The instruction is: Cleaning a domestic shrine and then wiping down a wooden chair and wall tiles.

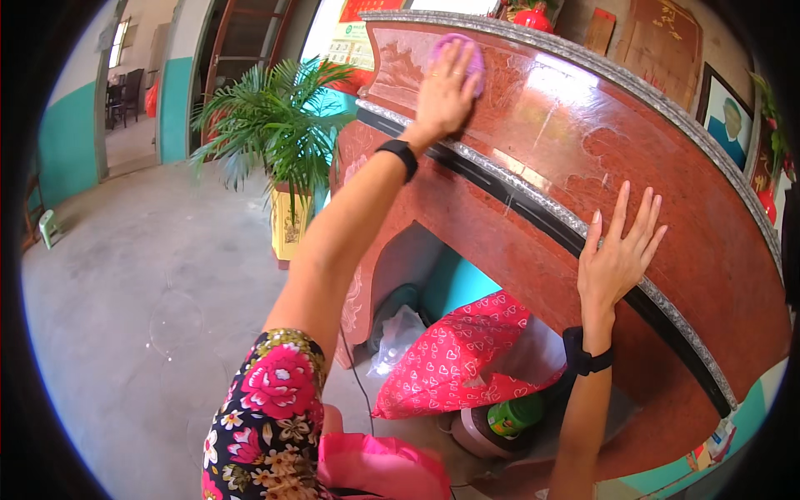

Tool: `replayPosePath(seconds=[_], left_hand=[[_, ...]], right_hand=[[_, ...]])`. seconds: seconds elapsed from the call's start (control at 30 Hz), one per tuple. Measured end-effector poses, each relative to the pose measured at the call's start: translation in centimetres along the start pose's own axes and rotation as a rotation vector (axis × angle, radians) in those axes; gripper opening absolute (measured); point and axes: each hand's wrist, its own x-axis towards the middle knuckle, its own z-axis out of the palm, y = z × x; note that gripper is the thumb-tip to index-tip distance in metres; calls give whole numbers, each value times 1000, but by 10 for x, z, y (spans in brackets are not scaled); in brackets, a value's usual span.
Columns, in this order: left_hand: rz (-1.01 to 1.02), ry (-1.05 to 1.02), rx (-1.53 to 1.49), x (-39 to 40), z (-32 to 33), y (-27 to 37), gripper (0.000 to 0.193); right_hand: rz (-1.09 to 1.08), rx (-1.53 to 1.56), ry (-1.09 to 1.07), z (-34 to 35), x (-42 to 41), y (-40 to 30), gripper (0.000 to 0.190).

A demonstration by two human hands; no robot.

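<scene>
My left hand (445, 94) is laid over a round purple cleaning pad (476, 62), holding it against the upper left of a polished red stone panel (519, 119). Part of the pad is hidden under my palm and fingers. Farther right, my right hand (615, 256) has its fingers spread and holds nothing. It lies over the lower part of the panel, by the speckled grey stone ledge (550, 203); whether the palm presses on it, I cannot tell. A carved landscape relief (397, 62) marks the panel's left end.
Below the ledge are a red heart-patterned bag (450, 362), a clear plastic bag (397, 337) and a green-labelled container (515, 414). A potted palm (281, 125) stands left of the stone structure. A cable (358, 375) crosses the floor. Above stand a red vase (533, 19) and a framed portrait (725, 119).
</scene>
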Motion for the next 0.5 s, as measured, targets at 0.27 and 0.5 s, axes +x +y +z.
replayPosePath(seconds=[0.27,0.5], left_hand=[[-369,164,37,-11,10,-48,59],[-23,-86,223,-59,7,61,49]], right_hand=[[-15,-41,32,3,6,-10,63],[20,-18,-17,2,6,-18,66]])
